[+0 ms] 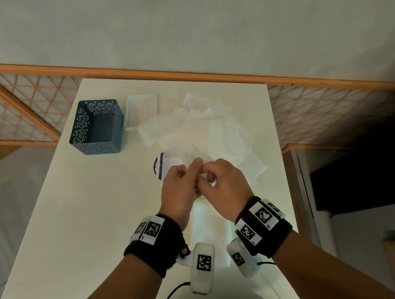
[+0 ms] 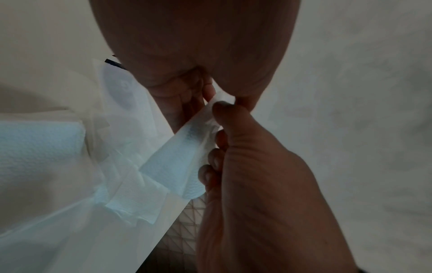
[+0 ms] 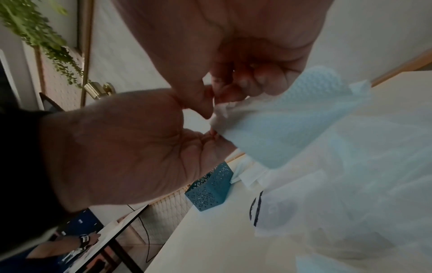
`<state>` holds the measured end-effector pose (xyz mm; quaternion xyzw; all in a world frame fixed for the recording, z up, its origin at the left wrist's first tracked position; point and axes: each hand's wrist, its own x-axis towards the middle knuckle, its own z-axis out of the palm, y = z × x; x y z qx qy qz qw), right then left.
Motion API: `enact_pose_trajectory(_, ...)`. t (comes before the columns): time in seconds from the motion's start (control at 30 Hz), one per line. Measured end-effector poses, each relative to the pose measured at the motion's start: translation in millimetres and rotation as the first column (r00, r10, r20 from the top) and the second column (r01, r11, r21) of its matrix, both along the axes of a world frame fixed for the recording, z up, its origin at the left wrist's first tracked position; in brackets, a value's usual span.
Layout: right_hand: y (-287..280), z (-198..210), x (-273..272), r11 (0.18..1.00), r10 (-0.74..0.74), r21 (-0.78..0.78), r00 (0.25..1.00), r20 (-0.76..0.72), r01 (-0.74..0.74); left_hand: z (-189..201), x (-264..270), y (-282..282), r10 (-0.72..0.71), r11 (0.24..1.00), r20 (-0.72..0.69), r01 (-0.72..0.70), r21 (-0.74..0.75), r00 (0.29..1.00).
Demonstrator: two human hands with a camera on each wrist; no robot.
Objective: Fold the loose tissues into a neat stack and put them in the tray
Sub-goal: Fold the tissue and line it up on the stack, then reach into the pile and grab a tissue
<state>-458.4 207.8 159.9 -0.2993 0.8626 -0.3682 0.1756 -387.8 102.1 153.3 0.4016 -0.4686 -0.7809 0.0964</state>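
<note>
Both hands meet above the middle of the white table [image 1: 76,228]. My left hand [image 1: 193,173] and right hand [image 1: 209,176] each pinch the same corner of one white tissue [image 2: 177,153], which hangs down from the fingertips towards the table. In the right wrist view the held tissue [image 3: 280,129] drapes to the right of the pinching fingers. Several loose tissues [image 1: 198,124] lie spread behind the hands. A folded tissue [image 1: 210,225] lies flat under my wrists. The blue perforated tray [image 1: 98,127] stands at the back left, apart from both hands.
A white tissue box [image 1: 142,111] sits right of the tray. A purple-and-white packet [image 1: 159,165] lies partly under the tissues. A wooden lattice screen [image 1: 22,104] runs behind the table. The table's right edge [image 1: 285,175] is close to the tissues.
</note>
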Motion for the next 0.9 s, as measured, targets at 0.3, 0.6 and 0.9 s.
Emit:
enact_pose_trajectory(0.3, 22.1, 6.1, -14.9, 0.994, -0.103, 0.047, 0.995, 0.003, 0.103, -0.8, 11.0, -26.7, 0.075, 0.994, -0.062, -0.080, -0.077, 0.995)
enact_pose_trajectory(0.6, 22.7, 6.1, -37.7, 0.946, -0.106, -0.197, 0.823, 0.558, 0.255, 6.3, 10.9, -38.7, 0.038, 0.996, -0.164, -0.025, 0.081, 0.986)
enact_pose_trajectory(0.9, 29.6, -11.9, -20.4, 0.963, -0.087, -0.146, 0.775, 0.626, 0.226, -17.2, 17.4, -30.6, 0.042, 0.999, 0.004, -0.042, 0.027, 0.999)
